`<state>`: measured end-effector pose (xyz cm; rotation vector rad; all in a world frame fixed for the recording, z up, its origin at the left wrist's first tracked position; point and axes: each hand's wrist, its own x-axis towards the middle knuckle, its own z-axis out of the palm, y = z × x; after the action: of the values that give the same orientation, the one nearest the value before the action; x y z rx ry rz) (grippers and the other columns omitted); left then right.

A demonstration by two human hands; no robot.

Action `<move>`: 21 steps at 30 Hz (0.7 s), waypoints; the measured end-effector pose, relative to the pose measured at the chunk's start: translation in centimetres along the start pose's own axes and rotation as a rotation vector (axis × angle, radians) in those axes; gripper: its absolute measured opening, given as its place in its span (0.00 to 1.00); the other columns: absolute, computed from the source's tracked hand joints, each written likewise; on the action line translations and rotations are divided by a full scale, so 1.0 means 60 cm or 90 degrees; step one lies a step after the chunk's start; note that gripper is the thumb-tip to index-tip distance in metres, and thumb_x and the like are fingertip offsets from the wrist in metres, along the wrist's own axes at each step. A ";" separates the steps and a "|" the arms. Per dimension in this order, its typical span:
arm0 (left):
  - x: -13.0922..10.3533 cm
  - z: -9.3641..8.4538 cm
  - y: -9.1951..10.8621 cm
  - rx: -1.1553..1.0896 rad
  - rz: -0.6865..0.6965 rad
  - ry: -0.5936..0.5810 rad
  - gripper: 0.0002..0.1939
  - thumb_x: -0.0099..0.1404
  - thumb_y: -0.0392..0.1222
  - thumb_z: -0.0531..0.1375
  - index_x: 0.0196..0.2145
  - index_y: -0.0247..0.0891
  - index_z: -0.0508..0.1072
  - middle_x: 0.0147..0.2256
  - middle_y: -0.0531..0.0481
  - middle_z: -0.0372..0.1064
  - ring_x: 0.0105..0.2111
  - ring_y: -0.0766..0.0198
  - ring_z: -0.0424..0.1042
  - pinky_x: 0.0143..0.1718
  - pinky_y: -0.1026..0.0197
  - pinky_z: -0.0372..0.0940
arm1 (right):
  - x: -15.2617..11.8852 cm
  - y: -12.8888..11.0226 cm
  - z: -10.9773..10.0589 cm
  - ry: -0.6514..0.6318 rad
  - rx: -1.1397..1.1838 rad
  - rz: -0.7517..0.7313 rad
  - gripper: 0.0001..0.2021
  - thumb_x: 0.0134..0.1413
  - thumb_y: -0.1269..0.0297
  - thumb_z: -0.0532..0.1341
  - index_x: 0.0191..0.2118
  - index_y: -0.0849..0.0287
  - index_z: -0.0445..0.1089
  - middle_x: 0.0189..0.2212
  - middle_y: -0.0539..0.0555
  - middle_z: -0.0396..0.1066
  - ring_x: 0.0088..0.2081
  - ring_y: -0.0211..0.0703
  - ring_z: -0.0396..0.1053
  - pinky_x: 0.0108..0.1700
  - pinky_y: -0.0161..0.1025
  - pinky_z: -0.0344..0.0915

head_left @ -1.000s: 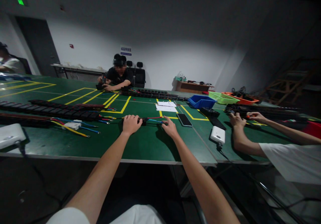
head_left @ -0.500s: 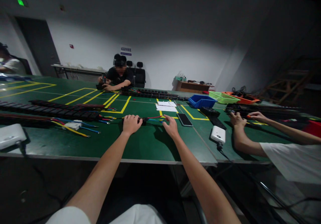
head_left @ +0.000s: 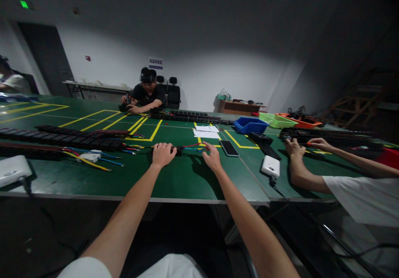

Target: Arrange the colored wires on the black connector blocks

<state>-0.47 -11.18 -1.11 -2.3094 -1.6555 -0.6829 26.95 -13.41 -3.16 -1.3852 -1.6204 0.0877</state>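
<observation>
My left hand (head_left: 163, 155) is closed over a dark wire harness (head_left: 178, 149) lying on the green table, its fingers curled round the near part. From under that hand a red wire (head_left: 192, 145) and blue-green wires (head_left: 190, 148) run out to the right. My right hand (head_left: 212, 156) has thumb and index finger drawn together at the tip of the red wire, while its other fingers curl in. The ends of the blue-green wires stop just left of the right hand. Most of the harness under my left palm is hidden.
Long black cable strips (head_left: 62, 134) lie at left, near a white device (head_left: 14, 170). A phone (head_left: 230, 148), papers (head_left: 206, 131), a blue bin (head_left: 250, 125) and a white power bank (head_left: 271, 166) are on the right. Co-workers sit across and at right.
My hands stay almost in place. The red wire's end now sits a little higher at my right fingertips. The view has shifted very slightly.
</observation>
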 end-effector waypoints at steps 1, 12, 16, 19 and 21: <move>0.000 0.000 0.000 -0.004 -0.001 0.000 0.18 0.72 0.50 0.60 0.53 0.37 0.72 0.53 0.42 0.70 0.51 0.54 0.72 0.53 0.44 0.69 | 0.000 0.000 0.000 -0.001 0.001 0.005 0.27 0.52 0.67 0.57 0.59 0.58 0.73 0.45 0.58 0.75 0.46 0.50 0.71 0.54 0.47 0.69; -0.001 -0.003 0.004 -0.016 -0.012 0.003 0.18 0.72 0.51 0.60 0.52 0.36 0.73 0.52 0.42 0.71 0.51 0.54 0.72 0.55 0.43 0.67 | -0.002 0.004 0.005 -0.022 0.001 0.096 0.16 0.51 0.67 0.60 0.45 0.55 0.80 0.40 0.54 0.81 0.43 0.50 0.77 0.52 0.44 0.71; -0.002 -0.004 0.005 -0.010 -0.019 0.005 0.18 0.72 0.53 0.59 0.50 0.36 0.74 0.51 0.43 0.72 0.52 0.53 0.71 0.57 0.41 0.65 | 0.001 0.000 0.002 -0.004 0.021 0.087 0.19 0.50 0.66 0.59 0.48 0.60 0.79 0.44 0.58 0.79 0.47 0.52 0.75 0.56 0.48 0.69; -0.001 -0.003 0.004 -0.011 -0.015 0.002 0.18 0.72 0.52 0.59 0.51 0.36 0.73 0.52 0.43 0.71 0.52 0.53 0.71 0.57 0.42 0.65 | 0.001 -0.001 0.002 -0.003 0.055 0.080 0.22 0.50 0.66 0.59 0.51 0.62 0.77 0.44 0.59 0.79 0.45 0.50 0.76 0.55 0.47 0.70; 0.000 -0.002 0.002 -0.014 -0.011 0.000 0.18 0.72 0.52 0.60 0.51 0.36 0.73 0.52 0.42 0.71 0.51 0.54 0.72 0.55 0.43 0.67 | 0.001 -0.001 0.003 -0.006 0.081 0.080 0.22 0.50 0.66 0.59 0.52 0.60 0.77 0.44 0.58 0.80 0.45 0.49 0.77 0.54 0.46 0.71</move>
<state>-0.42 -11.29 -1.01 -2.3127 -1.6772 -0.7079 26.82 -13.30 -3.19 -1.3885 -1.5078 0.2668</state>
